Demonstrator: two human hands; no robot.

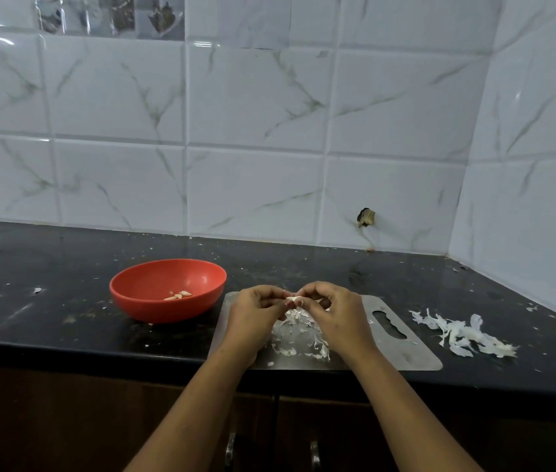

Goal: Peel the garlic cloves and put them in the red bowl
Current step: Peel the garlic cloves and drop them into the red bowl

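A small white garlic clove (293,298) is pinched between the fingertips of both hands above a steel cutting board (388,349). My left hand (256,310) holds it from the left, my right hand (329,308) from the right. Loose white skins (298,338) lie on the board under the hands. The red bowl (154,301) stands on the dark counter to the left of the board, with a few peeled cloves (178,295) in its bottom.
A heap of garlic skins (463,335) lies on the counter right of the board. The black counter (48,301) is flecked with bits of skin. Tiled walls close the back and right side. Cabinet doors with handles (314,454) are below the counter's front edge.
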